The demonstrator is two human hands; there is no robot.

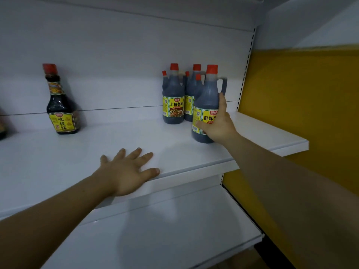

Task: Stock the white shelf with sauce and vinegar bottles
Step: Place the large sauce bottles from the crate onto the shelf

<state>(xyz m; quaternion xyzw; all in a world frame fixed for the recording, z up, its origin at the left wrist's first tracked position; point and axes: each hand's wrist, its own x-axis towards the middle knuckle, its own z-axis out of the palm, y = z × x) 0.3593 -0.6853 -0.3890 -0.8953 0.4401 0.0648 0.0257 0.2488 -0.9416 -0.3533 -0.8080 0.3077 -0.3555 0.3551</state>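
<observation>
Head view: at right centre the right hand (217,125) grips a dark, red-capped plastic jug bottle (207,98) labelled 鲜味, apparently seating it on the white shelf (77,152) before matching bottles (173,98) reading 上色老抽. The left hand (126,171) lies flat, fingers spread, on the shelf edge, probably bracing. At left, a glass bottle (62,105) reads 味极鲜.

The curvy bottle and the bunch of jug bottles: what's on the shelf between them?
Nothing. In the head view, only bare white shelf lies between the curvy bottle and the jug bottles.
</observation>
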